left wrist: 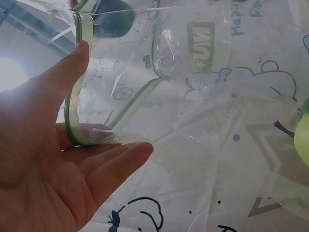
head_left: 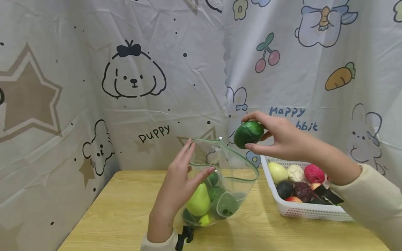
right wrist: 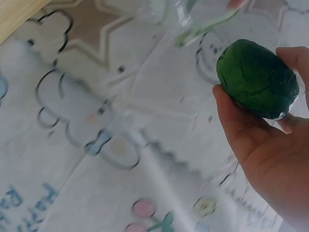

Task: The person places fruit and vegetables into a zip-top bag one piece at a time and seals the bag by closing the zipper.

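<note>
My right hand grips a dark green, rounded vegetable-like piece with a creased, glossy surface. In the right wrist view, thumb and fingers hold this green piece by its sides. It is held up just right of and above the mouth of a clear zip bag with a green rim. My left hand holds the bag's left edge, the rim between thumb and fingers in the left wrist view. Its mouth gapes open. Inside lie a yellow-green pear, a small yellow piece and several green pieces.
A white basket stands right on the wooden table, beneath my right forearm. It holds several fruit and vegetable pieces, among them a pale yellow-green one and a red one. A printed curtain hangs behind.
</note>
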`<action>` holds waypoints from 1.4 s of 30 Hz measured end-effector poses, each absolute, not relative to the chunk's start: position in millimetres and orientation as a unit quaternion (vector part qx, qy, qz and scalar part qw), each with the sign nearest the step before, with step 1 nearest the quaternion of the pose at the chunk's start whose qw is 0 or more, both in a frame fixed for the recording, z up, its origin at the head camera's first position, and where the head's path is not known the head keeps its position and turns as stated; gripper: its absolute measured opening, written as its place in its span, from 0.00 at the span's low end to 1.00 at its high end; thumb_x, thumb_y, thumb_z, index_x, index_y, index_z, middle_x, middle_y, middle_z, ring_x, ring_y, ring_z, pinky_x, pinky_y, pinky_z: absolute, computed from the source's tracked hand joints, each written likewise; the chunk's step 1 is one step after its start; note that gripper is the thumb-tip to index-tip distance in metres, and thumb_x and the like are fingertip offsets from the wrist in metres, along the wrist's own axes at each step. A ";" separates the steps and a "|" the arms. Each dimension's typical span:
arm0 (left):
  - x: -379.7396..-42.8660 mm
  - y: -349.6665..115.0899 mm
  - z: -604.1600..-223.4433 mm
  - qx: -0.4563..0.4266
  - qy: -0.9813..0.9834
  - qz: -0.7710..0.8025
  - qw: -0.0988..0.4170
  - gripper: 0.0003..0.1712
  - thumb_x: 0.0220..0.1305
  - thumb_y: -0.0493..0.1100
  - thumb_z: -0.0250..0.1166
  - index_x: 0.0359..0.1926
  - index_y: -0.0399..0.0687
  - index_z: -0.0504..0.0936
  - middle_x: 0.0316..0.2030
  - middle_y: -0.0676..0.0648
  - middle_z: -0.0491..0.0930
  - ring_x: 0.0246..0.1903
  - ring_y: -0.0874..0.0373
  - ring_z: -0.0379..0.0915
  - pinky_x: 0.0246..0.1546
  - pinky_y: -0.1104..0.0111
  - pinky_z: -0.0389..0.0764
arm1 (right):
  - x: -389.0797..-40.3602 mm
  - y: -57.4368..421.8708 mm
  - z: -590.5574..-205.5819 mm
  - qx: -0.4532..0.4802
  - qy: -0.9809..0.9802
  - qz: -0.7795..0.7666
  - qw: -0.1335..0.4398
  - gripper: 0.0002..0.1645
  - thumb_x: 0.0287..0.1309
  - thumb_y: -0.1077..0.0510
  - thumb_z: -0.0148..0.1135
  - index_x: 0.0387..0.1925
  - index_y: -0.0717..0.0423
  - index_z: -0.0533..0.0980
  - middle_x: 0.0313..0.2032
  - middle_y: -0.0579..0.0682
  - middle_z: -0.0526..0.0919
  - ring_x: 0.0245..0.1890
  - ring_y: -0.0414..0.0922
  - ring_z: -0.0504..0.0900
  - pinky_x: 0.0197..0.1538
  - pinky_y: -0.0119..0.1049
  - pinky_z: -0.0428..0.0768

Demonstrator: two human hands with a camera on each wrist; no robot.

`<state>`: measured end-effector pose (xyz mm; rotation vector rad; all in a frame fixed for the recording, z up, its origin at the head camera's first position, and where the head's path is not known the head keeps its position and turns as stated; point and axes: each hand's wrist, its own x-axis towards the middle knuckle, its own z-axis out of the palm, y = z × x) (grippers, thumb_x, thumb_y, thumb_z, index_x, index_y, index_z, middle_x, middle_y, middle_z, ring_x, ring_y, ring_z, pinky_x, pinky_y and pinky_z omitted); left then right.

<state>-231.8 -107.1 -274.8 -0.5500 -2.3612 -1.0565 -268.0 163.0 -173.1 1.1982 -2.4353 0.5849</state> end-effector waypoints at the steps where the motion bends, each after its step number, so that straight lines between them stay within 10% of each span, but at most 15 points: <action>1: -231.9 -107.6 -274.9 -0.201 -0.866 -0.388 0.244 0.49 0.55 0.65 0.60 0.70 0.45 0.56 0.73 0.48 0.50 0.67 0.51 0.54 0.50 0.61 0.82 | -265.9 156.8 -172.7 0.438 -0.857 0.206 0.178 0.32 0.52 0.52 0.66 0.58 0.51 0.65 0.44 0.50 0.80 0.38 0.37 0.80 0.38 0.33 0.87; 25: -231.0 -114.8 -273.6 -0.192 -0.864 -0.391 0.252 0.50 0.54 0.65 0.61 0.70 0.44 0.55 0.73 0.46 0.50 0.67 0.50 0.54 0.48 0.61 0.83 | -259.8 130.6 -177.2 0.478 -0.845 0.168 0.168 0.22 0.58 0.57 0.60 0.55 0.51 0.69 0.50 0.50 0.80 0.44 0.39 0.79 0.41 0.38 0.86; 42: -229.3 -128.0 -272.3 -0.178 -0.870 -0.384 0.252 0.51 0.54 0.66 0.60 0.71 0.44 0.54 0.74 0.47 0.47 0.68 0.49 0.52 0.50 0.62 0.81 | -280.6 258.7 -227.1 0.287 -0.942 0.120 0.122 0.22 0.56 0.53 0.63 0.50 0.56 0.71 0.47 0.60 0.81 0.38 0.49 0.81 0.35 0.48 0.87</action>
